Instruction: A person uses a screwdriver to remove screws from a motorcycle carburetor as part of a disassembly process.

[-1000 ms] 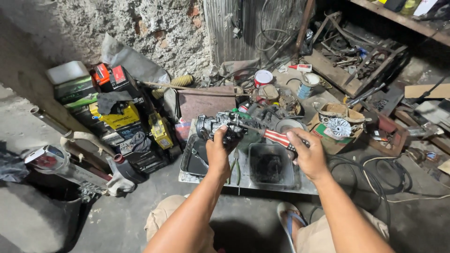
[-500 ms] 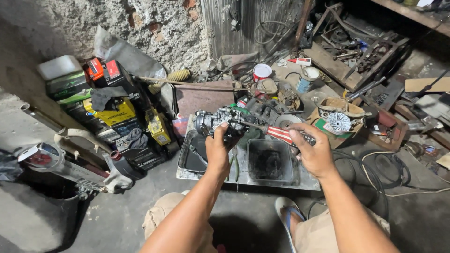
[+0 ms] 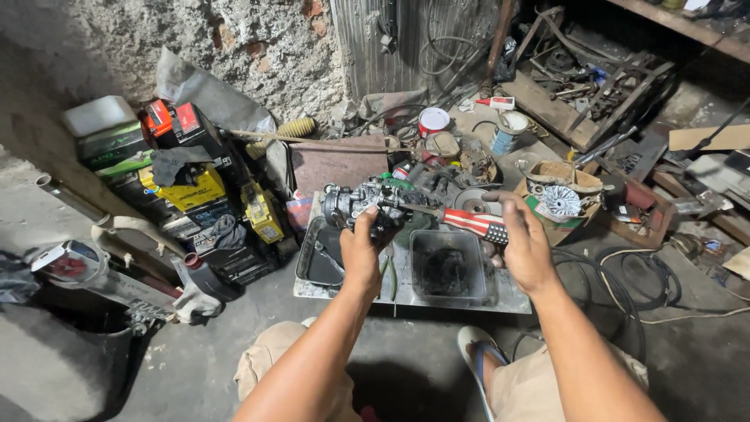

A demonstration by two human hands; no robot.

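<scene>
My left hand point(image 3: 361, 248) grips a small grey metal carburetor point(image 3: 361, 203) and holds it up above the floor. My right hand point(image 3: 525, 244) is closed around the red, white and blue handle of a screwdriver point(image 3: 475, 224), whose shaft points left into the carburetor body. Both hands hover over a flat metal tray point(image 3: 508, 298) with two dark, oily square pans point(image 3: 447, 266) on it. My knees and a sandal point(image 3: 476, 352) show at the bottom.
A stack of boxes and old batteries point(image 3: 183, 184) stands at the left beside a motorcycle part point(image 3: 78, 270). Tins point(image 3: 432, 121), a cardboard box with a metal fan part point(image 3: 558, 199), cables point(image 3: 625, 273) and scrap metal crowd the back and right. A rough wall point(image 3: 234, 39) rises behind.
Both hands keep their grip on the carburetor and the screwdriver. The view has shifted slightly, and my right hand has turned a little on the handle.
</scene>
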